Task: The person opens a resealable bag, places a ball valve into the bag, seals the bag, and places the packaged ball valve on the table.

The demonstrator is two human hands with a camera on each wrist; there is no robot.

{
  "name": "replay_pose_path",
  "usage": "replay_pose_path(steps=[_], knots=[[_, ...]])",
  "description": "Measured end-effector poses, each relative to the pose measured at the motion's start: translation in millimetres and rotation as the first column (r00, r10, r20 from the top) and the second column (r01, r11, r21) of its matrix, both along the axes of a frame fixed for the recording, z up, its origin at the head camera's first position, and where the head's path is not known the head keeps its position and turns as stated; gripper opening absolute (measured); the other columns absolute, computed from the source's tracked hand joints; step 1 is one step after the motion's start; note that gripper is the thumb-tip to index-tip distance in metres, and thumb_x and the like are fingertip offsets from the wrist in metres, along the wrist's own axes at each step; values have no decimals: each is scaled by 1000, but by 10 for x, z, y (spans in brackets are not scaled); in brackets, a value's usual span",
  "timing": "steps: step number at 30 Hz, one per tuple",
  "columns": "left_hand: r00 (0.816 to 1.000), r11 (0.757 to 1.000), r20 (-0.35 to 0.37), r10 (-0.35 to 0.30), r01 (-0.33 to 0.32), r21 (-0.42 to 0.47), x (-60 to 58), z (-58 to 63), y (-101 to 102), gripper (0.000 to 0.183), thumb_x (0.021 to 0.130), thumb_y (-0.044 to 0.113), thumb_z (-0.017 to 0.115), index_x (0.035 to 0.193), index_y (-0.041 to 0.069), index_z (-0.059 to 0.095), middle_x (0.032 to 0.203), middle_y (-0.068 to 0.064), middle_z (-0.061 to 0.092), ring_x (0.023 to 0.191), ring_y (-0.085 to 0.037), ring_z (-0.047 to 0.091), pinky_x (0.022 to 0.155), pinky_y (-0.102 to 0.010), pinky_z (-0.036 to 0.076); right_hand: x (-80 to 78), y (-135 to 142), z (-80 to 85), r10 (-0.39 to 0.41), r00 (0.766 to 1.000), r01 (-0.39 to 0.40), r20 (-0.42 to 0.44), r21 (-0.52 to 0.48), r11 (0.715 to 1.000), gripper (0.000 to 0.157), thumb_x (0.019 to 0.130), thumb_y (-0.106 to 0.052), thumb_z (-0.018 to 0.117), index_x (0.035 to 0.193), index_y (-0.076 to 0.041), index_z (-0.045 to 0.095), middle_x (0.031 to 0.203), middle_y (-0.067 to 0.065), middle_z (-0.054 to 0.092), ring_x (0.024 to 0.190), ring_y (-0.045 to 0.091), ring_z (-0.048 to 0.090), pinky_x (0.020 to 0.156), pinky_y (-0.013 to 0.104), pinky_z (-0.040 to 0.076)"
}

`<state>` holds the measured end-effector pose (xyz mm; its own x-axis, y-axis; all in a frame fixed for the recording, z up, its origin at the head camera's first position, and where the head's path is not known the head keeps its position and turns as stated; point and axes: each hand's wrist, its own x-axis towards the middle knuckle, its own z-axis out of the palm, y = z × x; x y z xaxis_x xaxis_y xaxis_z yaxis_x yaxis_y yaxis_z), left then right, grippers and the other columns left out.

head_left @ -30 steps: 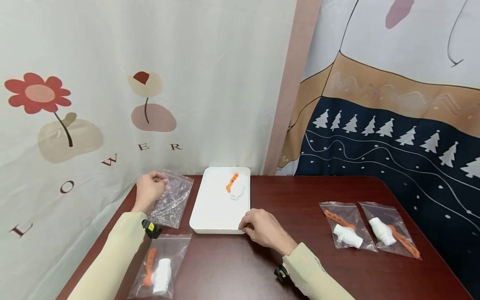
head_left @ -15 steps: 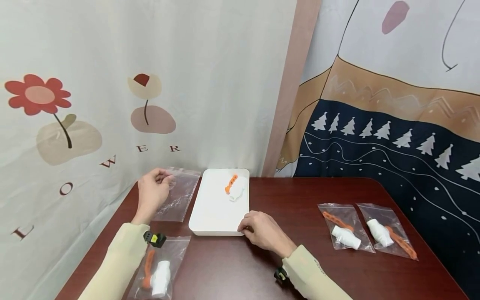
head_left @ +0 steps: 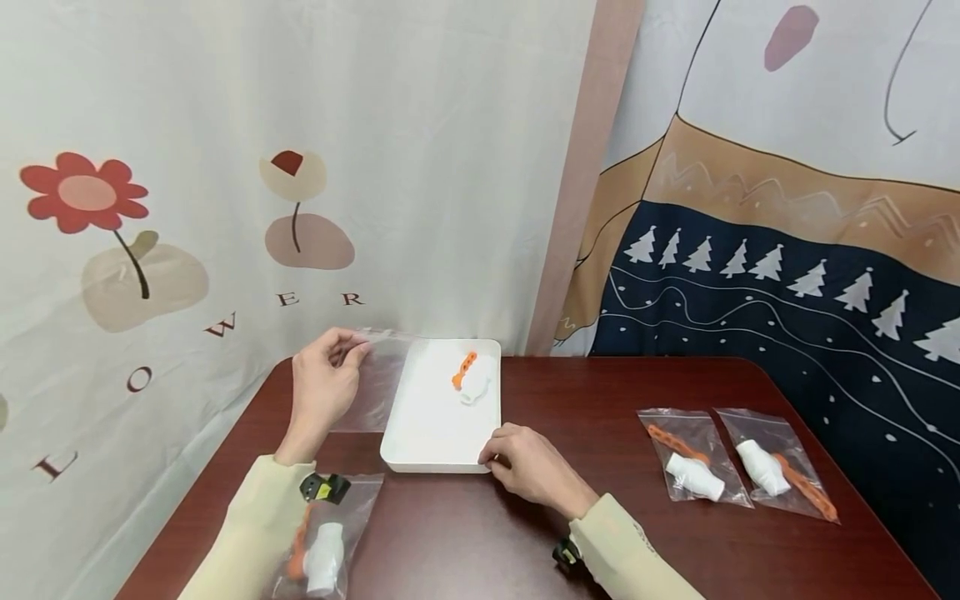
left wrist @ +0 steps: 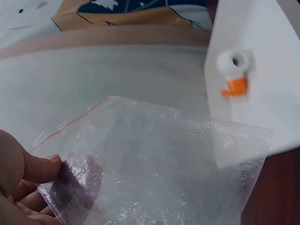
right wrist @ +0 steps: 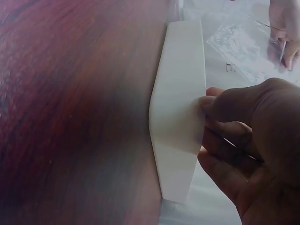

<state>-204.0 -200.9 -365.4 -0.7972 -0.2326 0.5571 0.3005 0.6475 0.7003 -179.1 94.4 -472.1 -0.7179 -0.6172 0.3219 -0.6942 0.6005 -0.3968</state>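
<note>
My left hand [head_left: 324, 385] pinches an empty clear zip bag [left wrist: 164, 159] by its edge, near the red seal line. The bag hangs beside and partly over the left side of a white tray [head_left: 431, 437]. In the tray lie a white rounded piece [head_left: 474, 387] and an orange strip with holes [head_left: 466, 367]; in the left wrist view the white piece shows a round opening. At the tray's near right corner, my right hand [head_left: 534, 468] grips the rim, its thumb on the edge and fingers over the other side, as the right wrist view shows.
On the right of the brown table [head_left: 600, 400] lie two zip bags, one left [head_left: 693, 467] and one right [head_left: 780, 471], each with a white tube-like piece and an orange strip. A similar filled bag [head_left: 327, 550] lies at the near left, partly behind my left wrist. Printed curtains [head_left: 450, 167] stand behind.
My left hand has moved the empty bag rightward, from beside the tray to where it overlaps the tray's left edge. My right hand has stayed at the tray's corner.
</note>
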Motion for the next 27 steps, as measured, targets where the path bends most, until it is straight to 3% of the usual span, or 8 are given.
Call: replay_pose_path(steps=[8, 13, 19, 23, 27], knots=[[991, 984, 25, -128, 123, 130, 100, 120, 249, 10, 95, 11, 73, 103, 5, 74, 93, -13, 79, 76, -2, 71, 67, -12, 54, 0, 92, 72, 2, 998, 4, 65, -96, 995, 12, 91, -11, 75, 102, -15, 79, 99, -5, 74, 94, 17, 67, 84, 26, 55], [975, 957, 26, -223, 213, 197, 153, 149, 410, 9, 97, 8, 70, 103, 2, 72, 95, -14, 79, 79, -13, 75, 71, -20, 61, 0, 223, 199, -11, 998, 23, 67, -186, 982, 18, 91, -14, 76, 110, -13, 76, 106, 2, 75, 100, 19, 68, 89, 34, 56], [953, 924, 15, -303, 290, 248, 211, 127, 637, 8, 97, 6, 69, 104, 4, 72, 98, -13, 79, 83, -24, 77, 74, -31, 63, -30, 390, 389, -59, 998, 66, 33, -298, 952, 27, 91, -17, 79, 117, -19, 72, 112, -4, 72, 102, 20, 68, 90, 38, 58], [938, 903, 26, -346, 326, 280, 242, 92, 771, 8, 97, 4, 69, 104, 4, 72, 98, -14, 79, 83, -24, 77, 74, -29, 63, -23, 487, 542, -119, 993, 108, -13, -335, 936, 33, 90, -18, 80, 121, -20, 70, 112, -7, 71, 102, 18, 68, 89, 34, 57], [918, 871, 17, -397, 372, 320, 259, 59, 871, 8, 95, 1, 69, 103, 3, 72, 97, -17, 79, 81, -24, 77, 73, -31, 63, 4, 564, 714, -161, 987, 144, -14, -389, 910, 37, 90, -18, 80, 125, -20, 69, 114, -6, 71, 102, 18, 68, 91, 37, 58]])
